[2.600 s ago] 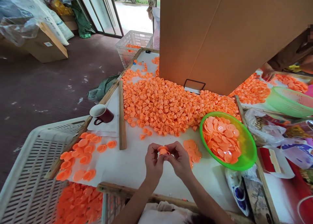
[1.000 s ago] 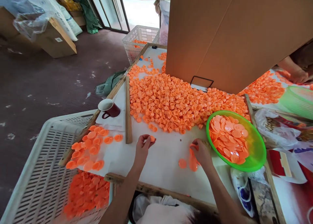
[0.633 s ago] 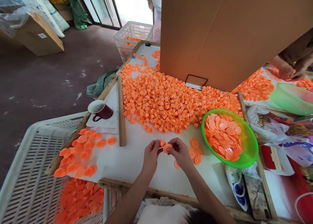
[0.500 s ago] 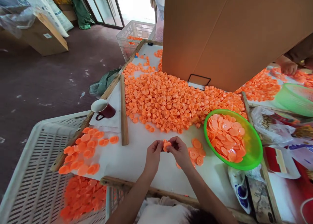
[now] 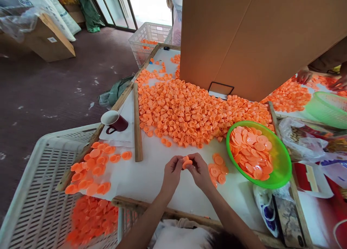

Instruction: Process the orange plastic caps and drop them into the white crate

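Observation:
My left hand [image 5: 173,168] and my right hand [image 5: 198,166] meet above the white tabletop, fingers closed on a small orange plastic cap with a disc [image 5: 187,163]. Whether cap and disc are fully joined I cannot tell. Just right of my right hand lie several flat orange discs [image 5: 217,169]. Farther right, a green basin [image 5: 282,171] holds many more orange discs [image 5: 251,151]. Beyond my hands spreads a large heap of small orange cups [image 5: 181,113]. Off to the left lie capped orange pieces [image 5: 94,165] at the table's edge.
A wooden strip [image 5: 137,126] borders the heap, with a dark red mug [image 5: 119,121] beside it. A white crate [image 5: 40,180] with orange pieces stands lower left. A big cardboard box [image 5: 244,35] rises behind the heap. Another person's hand [image 5: 304,76] works at far right.
My two hands have drawn closer around the orange piece, the left shifting slightly right. At far right, the other person's hand has moved left, and a second hand now shows.

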The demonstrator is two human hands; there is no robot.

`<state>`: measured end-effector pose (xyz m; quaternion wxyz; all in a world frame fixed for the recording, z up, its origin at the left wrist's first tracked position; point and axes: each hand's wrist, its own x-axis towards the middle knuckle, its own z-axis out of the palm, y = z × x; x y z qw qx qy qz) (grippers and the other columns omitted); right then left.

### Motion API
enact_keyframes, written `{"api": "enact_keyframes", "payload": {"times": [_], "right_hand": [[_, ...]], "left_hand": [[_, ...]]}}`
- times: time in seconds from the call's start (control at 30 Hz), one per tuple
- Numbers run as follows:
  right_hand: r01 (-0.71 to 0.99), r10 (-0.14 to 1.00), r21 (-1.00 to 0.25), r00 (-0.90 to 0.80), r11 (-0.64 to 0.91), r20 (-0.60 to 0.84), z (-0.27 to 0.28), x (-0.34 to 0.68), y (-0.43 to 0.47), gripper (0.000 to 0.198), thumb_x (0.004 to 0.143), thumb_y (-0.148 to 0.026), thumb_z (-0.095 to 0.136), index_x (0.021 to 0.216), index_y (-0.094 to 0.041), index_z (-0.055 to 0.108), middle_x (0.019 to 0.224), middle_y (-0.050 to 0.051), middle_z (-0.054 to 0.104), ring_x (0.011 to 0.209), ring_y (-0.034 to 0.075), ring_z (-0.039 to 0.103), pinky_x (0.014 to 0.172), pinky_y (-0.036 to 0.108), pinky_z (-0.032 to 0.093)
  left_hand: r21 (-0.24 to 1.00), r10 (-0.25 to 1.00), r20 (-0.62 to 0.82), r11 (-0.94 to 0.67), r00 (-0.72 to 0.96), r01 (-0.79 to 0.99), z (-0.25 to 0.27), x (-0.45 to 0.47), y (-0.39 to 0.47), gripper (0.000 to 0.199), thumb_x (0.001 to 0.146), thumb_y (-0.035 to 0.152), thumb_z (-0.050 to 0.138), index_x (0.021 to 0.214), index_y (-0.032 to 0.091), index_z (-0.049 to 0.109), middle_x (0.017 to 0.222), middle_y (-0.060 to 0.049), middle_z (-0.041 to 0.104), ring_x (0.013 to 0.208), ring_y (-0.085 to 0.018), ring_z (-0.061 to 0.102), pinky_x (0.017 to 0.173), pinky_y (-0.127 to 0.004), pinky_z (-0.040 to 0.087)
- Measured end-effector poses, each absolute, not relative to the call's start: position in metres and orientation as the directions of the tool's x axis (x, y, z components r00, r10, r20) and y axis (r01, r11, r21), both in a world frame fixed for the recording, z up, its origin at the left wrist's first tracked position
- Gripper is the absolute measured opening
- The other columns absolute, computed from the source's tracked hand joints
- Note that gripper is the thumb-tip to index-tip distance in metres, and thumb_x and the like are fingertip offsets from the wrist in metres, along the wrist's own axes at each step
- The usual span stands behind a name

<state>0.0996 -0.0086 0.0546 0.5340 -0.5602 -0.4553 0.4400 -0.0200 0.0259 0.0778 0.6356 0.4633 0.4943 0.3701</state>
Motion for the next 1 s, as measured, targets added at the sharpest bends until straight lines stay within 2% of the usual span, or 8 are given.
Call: {"api": "enact_keyframes", "payload": {"times": [0.07, 0.17, 0.23, 0.37, 0.57, 0.83, 1.0], "right_hand": [[-0.038, 0.978, -0.999, 0.205, -0.024, -0.032, 0.057, 0.102, -0.009, 0.017, 0.082, -0.035, 0.059, 0.091, -0.021, 0.058, 0.084, 0.002, 0.057, 0.072, 0.014, 0.055, 0.064, 0.027, 0.047], [-0.15, 0.977, -0.988, 0.199, -0.044, -0.074, 0.06, 0.104, -0.009, 0.017, 0.078, -0.034, 0.065, 0.089, -0.022, 0.059, 0.083, 0.001, 0.057, 0.074, 0.014, 0.055, 0.066, 0.027, 0.046], [-0.241, 0.978, -0.969, 0.178, -0.062, -0.106, 0.062, 0.104, -0.01, 0.018, 0.076, -0.032, 0.067, 0.09, -0.022, 0.06, 0.084, 0.001, 0.059, 0.076, 0.014, 0.056, 0.068, 0.027, 0.046], [-0.402, 0.976, -0.913, 0.16, -0.074, -0.15, 0.065, 0.103, -0.011, 0.023, 0.075, -0.031, 0.069, 0.095, -0.023, 0.061, 0.087, 0.001, 0.061, 0.081, 0.015, 0.058, 0.073, 0.028, 0.047], [-0.394, 0.971, -0.918, 0.199, -0.043, -0.131, 0.067, 0.101, -0.009, 0.019, 0.075, -0.032, 0.068, 0.088, -0.021, 0.06, 0.082, 0.001, 0.06, 0.076, 0.015, 0.056, 0.068, 0.028, 0.046], [-0.438, 0.975, -0.89, 0.11, -0.128, -0.195, 0.064, 0.105, -0.009, 0.02, 0.077, -0.035, 0.067, 0.088, -0.021, 0.059, 0.083, 0.0, 0.058, 0.073, 0.013, 0.055, 0.068, 0.028, 0.046], [-0.477, 0.969, -0.867, 0.113, -0.142, -0.221, 0.045, 0.1, -0.013, 0.017, 0.076, -0.032, 0.067, 0.085, -0.02, 0.059, 0.079, 0.0, 0.059, 0.069, 0.014, 0.057, 0.067, 0.03, 0.048]], "left_hand": [[0.956, 0.919, -0.26, 0.289, 0.296, -0.058, 0.078, -0.021, 0.024, 0.023, 0.085, 0.038, 0.052, 0.088, 0.017, 0.061, 0.076, 0.0, 0.057, 0.07, -0.012, 0.049, 0.066, -0.023, 0.042], [0.937, 0.898, -0.25, 0.318, 0.362, -0.142, 0.077, -0.024, 0.02, 0.028, 0.076, 0.034, 0.065, 0.099, 0.018, 0.06, 0.085, -0.002, 0.062, 0.077, -0.014, 0.054, 0.074, -0.025, 0.045], [0.928, 0.901, -0.251, 0.328, 0.354, -0.175, 0.076, -0.025, 0.019, 0.031, 0.072, 0.029, 0.07, 0.098, 0.018, 0.06, 0.088, -0.003, 0.063, 0.082, -0.015, 0.057, 0.077, -0.026, 0.046], [0.937, 0.92, -0.219, 0.291, 0.326, -0.191, 0.075, -0.024, 0.017, 0.025, 0.074, 0.028, 0.068, 0.095, 0.018, 0.061, 0.089, -0.003, 0.064, 0.081, -0.015, 0.058, 0.075, -0.026, 0.047], [0.974, 0.949, -0.159, 0.196, 0.273, -0.113, 0.081, -0.02, 0.017, 0.02, 0.077, 0.03, 0.065, 0.091, 0.017, 0.06, 0.081, -0.001, 0.061, 0.074, -0.013, 0.054, 0.068, -0.024, 0.045], [0.947, 0.894, -0.221, 0.292, 0.39, -0.134, 0.079, -0.023, 0.019, 0.021, 0.078, 0.031, 0.063, 0.092, 0.017, 0.058, 0.085, -0.003, 0.059, 0.078, -0.014, 0.054, 0.072, -0.026, 0.045], [0.947, 0.904, -0.249, 0.303, 0.348, -0.108, 0.066, -0.027, 0.019, 0.019, 0.078, 0.032, 0.062, 0.088, 0.016, 0.059, 0.081, -0.003, 0.059, 0.073, -0.014, 0.052, 0.065, -0.025, 0.044]]}}
